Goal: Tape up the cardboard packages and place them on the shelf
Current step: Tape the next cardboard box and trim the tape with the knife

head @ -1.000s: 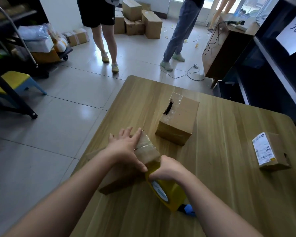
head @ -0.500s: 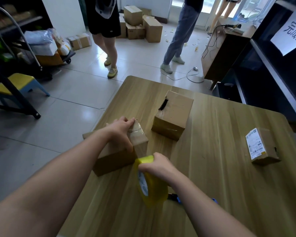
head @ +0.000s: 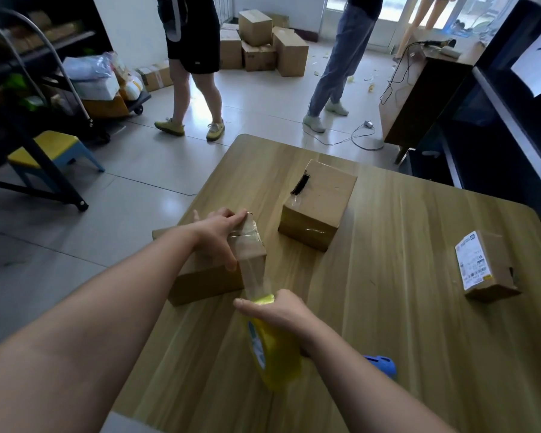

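the left hand (head: 219,237) lies spread on top of the box (head: 206,284), index finger at the far edge and thumb at the near edge, pressing down the tape strip (head: 256,273). the right hand (head: 278,310), just nearer than the left, is curled round the yellow tape roll (head: 274,351) and holds it on edge over the bench (head: 403,323). the strip runs taut from the roll up the box's near face. the box looks light and stiff, with slick tape at its right end, so it is best held on bare cardboard at its two ends. the strip is thin and sticky, likely to fold on itself if slack. a second box (head: 319,210) sits beyond the right hand, a labelled one (head: 487,270) well off to its right, and the shelf (head: 512,126) farther right.
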The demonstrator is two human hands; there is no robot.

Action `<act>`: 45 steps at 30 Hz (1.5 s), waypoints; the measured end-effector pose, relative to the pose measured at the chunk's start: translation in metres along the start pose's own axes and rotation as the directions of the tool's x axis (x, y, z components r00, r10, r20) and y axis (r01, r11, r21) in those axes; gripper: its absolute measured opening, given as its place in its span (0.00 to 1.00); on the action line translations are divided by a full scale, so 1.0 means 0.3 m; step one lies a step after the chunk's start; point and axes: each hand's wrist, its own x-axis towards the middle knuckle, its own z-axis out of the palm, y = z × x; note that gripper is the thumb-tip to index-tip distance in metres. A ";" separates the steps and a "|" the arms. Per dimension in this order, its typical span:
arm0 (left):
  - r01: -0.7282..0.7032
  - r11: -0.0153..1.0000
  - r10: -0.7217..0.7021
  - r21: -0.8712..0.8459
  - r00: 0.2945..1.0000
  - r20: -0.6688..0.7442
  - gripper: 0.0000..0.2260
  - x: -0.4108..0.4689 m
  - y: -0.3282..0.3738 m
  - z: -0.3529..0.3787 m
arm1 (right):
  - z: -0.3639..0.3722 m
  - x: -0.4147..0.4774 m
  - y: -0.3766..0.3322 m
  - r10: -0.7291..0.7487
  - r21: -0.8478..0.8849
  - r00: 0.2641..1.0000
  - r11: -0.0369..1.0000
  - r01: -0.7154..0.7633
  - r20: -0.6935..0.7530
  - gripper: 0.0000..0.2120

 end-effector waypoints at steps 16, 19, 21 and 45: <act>0.120 0.992 -0.109 0.025 0.957 -0.270 0.39 -0.122 0.032 0.127 | 0.023 0.103 0.097 -0.054 0.402 0.983 0.915 -0.020 0.173 0.38; 0.149 0.986 -0.121 0.071 0.944 -0.308 0.37 -0.142 0.032 0.141 | 0.025 0.116 0.099 -0.056 0.438 0.983 0.899 -0.026 0.173 0.40; 0.135 0.986 -0.089 0.100 0.924 -0.371 0.34 -0.166 0.036 0.154 | 0.020 0.114 0.096 -0.053 0.449 0.984 0.893 -0.029 0.169 0.37; 0.402 0.018 -0.073 -0.916 0.914 0.400 0.12 -0.262 0.149 0.377 | -0.111 0.075 0.157 0.037 0.368 0.994 0.927 -0.074 0.106 0.16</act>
